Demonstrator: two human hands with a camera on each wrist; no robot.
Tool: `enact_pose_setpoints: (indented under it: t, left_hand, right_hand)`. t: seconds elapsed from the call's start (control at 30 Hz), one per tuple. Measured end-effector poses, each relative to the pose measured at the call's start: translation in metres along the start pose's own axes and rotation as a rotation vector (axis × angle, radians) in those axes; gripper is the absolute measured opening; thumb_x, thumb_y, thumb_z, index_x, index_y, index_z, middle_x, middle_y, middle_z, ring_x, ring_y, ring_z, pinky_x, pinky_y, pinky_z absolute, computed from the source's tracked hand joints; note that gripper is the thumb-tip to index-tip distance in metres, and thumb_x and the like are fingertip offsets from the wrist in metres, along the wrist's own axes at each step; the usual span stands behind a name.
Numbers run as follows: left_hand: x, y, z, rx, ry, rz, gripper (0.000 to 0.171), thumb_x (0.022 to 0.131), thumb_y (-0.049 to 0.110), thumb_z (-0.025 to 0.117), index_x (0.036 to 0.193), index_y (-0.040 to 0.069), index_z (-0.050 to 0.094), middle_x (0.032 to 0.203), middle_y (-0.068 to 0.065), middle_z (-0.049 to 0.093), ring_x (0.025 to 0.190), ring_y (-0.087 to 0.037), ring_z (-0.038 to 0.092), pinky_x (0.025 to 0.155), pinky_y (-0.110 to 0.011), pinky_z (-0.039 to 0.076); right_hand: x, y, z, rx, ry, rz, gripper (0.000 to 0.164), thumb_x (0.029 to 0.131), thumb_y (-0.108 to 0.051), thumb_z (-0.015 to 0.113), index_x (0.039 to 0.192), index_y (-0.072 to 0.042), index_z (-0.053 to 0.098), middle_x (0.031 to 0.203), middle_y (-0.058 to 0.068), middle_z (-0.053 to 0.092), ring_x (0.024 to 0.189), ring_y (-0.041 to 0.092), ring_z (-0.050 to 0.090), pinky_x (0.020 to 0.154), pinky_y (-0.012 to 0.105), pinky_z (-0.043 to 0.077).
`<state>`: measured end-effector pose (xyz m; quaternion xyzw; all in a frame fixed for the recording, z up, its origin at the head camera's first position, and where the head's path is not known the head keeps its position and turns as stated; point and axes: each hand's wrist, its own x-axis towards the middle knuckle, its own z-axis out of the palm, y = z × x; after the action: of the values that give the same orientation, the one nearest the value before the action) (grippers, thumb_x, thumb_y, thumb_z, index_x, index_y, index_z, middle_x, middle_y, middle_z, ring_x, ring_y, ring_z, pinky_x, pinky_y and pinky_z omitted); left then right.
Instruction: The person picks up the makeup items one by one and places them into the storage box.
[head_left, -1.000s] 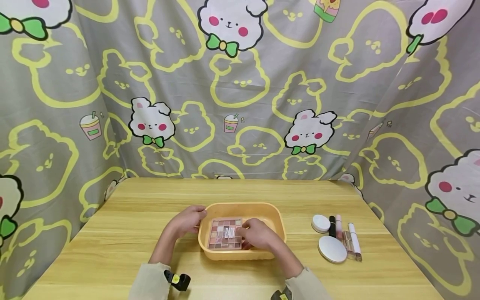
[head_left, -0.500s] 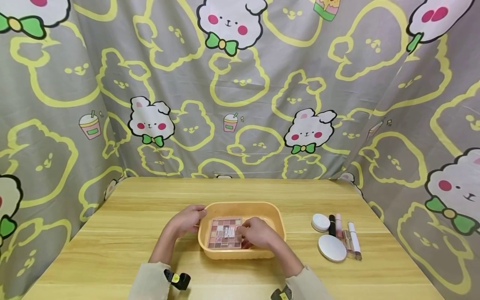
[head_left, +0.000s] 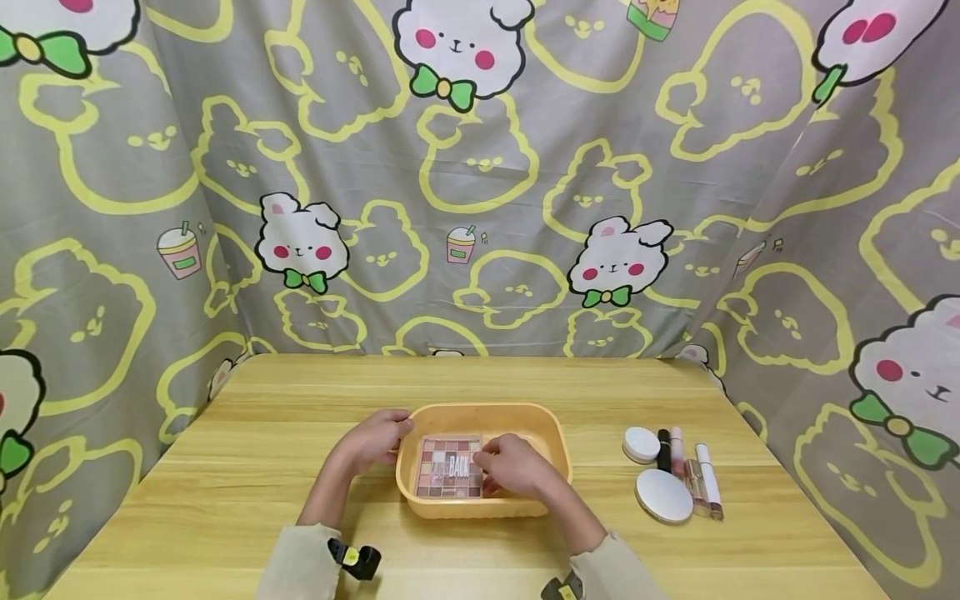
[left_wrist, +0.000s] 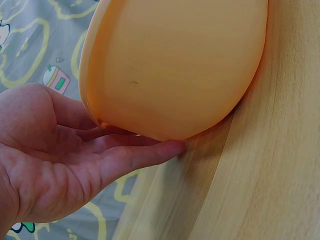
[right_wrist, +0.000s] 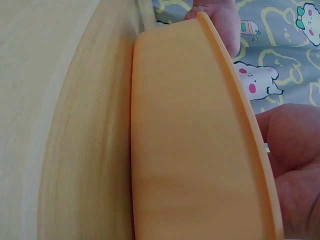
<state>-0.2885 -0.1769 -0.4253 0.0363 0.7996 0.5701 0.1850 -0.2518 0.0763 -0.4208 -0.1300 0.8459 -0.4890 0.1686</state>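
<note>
An eyeshadow palette (head_left: 448, 468) with rows of pink and brown squares and white lettering lies in a yellow-orange plastic basin (head_left: 483, 510). My right hand (head_left: 517, 467) reaches over the basin's near rim and holds the palette's right edge between thumb and fingers. In the right wrist view that hand (right_wrist: 295, 155) is partly hidden behind the basin's wall (right_wrist: 195, 135). At the basin's left end, my left hand (head_left: 377, 442) grips the rim. The left wrist view shows the left hand's (left_wrist: 75, 155) fingers against the outside of the wall (left_wrist: 175, 70), low near the table.
Right of the basin on the wooden table (head_left: 300, 383) lie a small white round case (head_left: 641, 446), a larger silver-white compact (head_left: 665, 497), a black tube (head_left: 664, 452), a pink tube (head_left: 677, 450) and a white-capped tube (head_left: 707, 477). A patterned curtain (head_left: 517, 208) surrounds the table.
</note>
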Motion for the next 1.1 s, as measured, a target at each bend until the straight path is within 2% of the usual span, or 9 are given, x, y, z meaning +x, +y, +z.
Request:
enact_pose_setpoints:
  t: [0.3,0.47,0.63,0.73,0.93,1.1]
  left_hand:
    - [0.003,-0.002,-0.001,-0.014,0.018,-0.017,0.054,0.109,0.015,0.037,0.153,-0.014,0.028,0.141,-0.032,0.053,0.123,-0.042,0.061,0.091,-0.05,0.059]
    - [0.002,-0.002,-0.001,-0.003,0.005,-0.01,0.055,0.109,0.015,0.037,0.153,-0.015,0.025,0.142,-0.035,0.051,0.124,-0.043,0.06,0.091,-0.051,0.059]
    - [0.002,-0.002,0.0,0.007,0.005,-0.007,0.055,0.109,0.015,0.037,0.153,-0.015,0.024,0.143,-0.035,0.05,0.125,-0.044,0.059,0.091,-0.051,0.059]
    - [0.001,-0.002,0.0,0.007,0.008,-0.006,0.055,0.109,0.015,0.036,0.153,-0.016,0.024,0.143,-0.036,0.049,0.125,-0.044,0.059,0.092,-0.051,0.058]
    - [0.0,-0.001,0.0,0.006,0.01,-0.007,0.055,0.109,0.016,0.037,0.154,-0.015,0.024,0.143,-0.035,0.049,0.125,-0.044,0.059,0.092,-0.051,0.058]
    - [0.0,-0.001,0.0,0.011,0.006,-0.004,0.056,0.109,0.016,0.037,0.153,-0.016,0.024,0.143,-0.036,0.049,0.125,-0.044,0.059,0.092,-0.052,0.058]
  right_hand:
    - [0.003,0.004,0.001,0.008,-0.007,-0.004,0.029,0.101,-0.014,0.057,0.11,0.011,0.067,0.085,0.015,0.069,0.068,0.023,0.071,0.066,0.035,0.061]
    - [0.002,0.003,-0.001,0.018,-0.018,-0.001,0.028,0.101,-0.013,0.056,0.11,0.011,0.067,0.087,0.017,0.069,0.07,0.024,0.071,0.067,0.036,0.062]
    - [-0.002,-0.001,-0.011,0.045,-0.008,-0.003,0.037,0.102,-0.015,0.056,0.123,0.015,0.06,0.091,0.02,0.067,0.072,0.022,0.067,0.068,0.039,0.061]
    - [-0.004,-0.003,-0.019,0.046,0.02,-0.009,0.041,0.103,-0.015,0.054,0.13,0.016,0.054,0.095,0.022,0.065,0.072,0.021,0.063,0.068,0.04,0.06]
    - [-0.009,-0.006,-0.037,-0.036,0.154,-0.057,0.036,0.104,-0.014,0.054,0.127,0.012,0.059,0.103,0.022,0.068,0.081,0.031,0.068,0.071,0.043,0.061]
    - [-0.014,-0.006,-0.049,-0.06,0.252,-0.029,0.037,0.105,-0.019,0.054,0.13,0.007,0.06,0.108,0.018,0.07,0.091,0.032,0.07,0.073,0.039,0.06]
